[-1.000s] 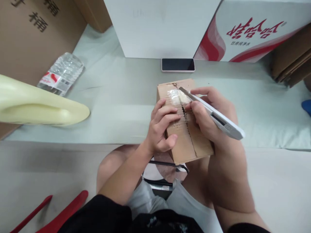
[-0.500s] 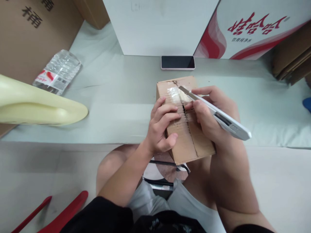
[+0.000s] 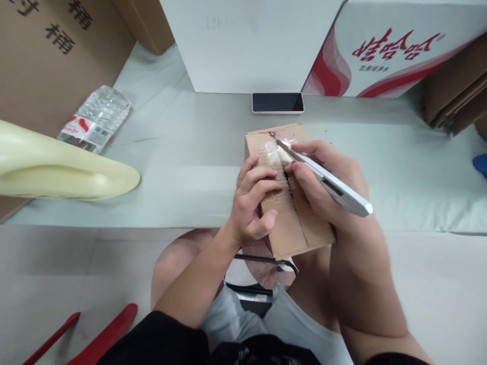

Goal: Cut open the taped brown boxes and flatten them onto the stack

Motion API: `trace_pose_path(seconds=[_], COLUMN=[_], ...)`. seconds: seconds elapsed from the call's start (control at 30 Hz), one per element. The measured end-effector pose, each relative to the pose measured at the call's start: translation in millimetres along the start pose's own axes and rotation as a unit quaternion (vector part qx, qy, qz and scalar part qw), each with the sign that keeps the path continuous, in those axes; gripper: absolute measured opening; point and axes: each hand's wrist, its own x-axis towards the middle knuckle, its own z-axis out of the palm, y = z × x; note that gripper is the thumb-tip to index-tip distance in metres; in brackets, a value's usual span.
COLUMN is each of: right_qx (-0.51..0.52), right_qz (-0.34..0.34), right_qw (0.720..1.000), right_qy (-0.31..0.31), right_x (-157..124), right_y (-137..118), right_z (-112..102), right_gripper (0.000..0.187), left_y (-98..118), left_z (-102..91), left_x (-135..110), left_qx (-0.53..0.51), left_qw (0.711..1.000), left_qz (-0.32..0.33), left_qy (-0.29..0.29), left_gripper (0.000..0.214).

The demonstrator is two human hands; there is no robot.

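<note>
A small cardboard box (image 3: 300, 223) lies tilted at the front edge of the covered surface, with a ragged, partly opened seam down its top face. Clear tape (image 3: 271, 152) covers part of that seam near the far end. My left hand (image 3: 253, 200) grips the box from the left, its fingers curled over the top face. In my right hand (image 3: 331, 177) is a white utility knife (image 3: 344, 196), fingers closed round it. The blade is out, its tip touching or just above the seam by the tape.
Behind the box lies a phone (image 3: 277, 103), in front of a large white box (image 3: 251, 50) and a printed carton (image 3: 380, 56). On the left are a plastic-wrapped bottle pack (image 3: 99, 119) and a pale yellow object (image 3: 95, 177). Folded cardboard (image 3: 452, 96) stands right.
The knife and my right hand have shifted a little left, bringing the blade tip slightly nearer me along the seam. My left hand keeps its hold on the box.
</note>
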Motion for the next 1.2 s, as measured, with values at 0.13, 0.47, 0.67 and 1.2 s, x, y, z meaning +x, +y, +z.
trace_pose_path(seconds=[0.13,0.47,0.67,1.2], right_qx=[0.011,0.029,0.036,0.030], right_qz=[0.007,0.028,0.039,0.014], right_qw=[1.000,0.999,0.998,0.999], right_qy=[0.001,0.020,0.033,0.006], right_x=[-0.5,-1.9,-3.5,-4.5], right_y=[-0.2,-2.7,-0.1,-7.9], right_z=[-0.7,-1.3,-1.3,-7.0], right_gripper=[0.029,0.022,0.022,0.019], left_y=[0.1,0.6,2.1,2.0], left_z=[-0.4,-1.1,-2.4,0.1], left_x=[0.5,2.2,3.0,1.2], left_qx=[-0.002,0.013,0.020,0.006], left_qw=[1.000,1.000,1.000,1.000], left_qz=[-0.001,0.001,0.003,-0.002], left_qy=[0.001,0.007,0.005,0.012], left_gripper=[0.032,0.033,0.034,0.031])
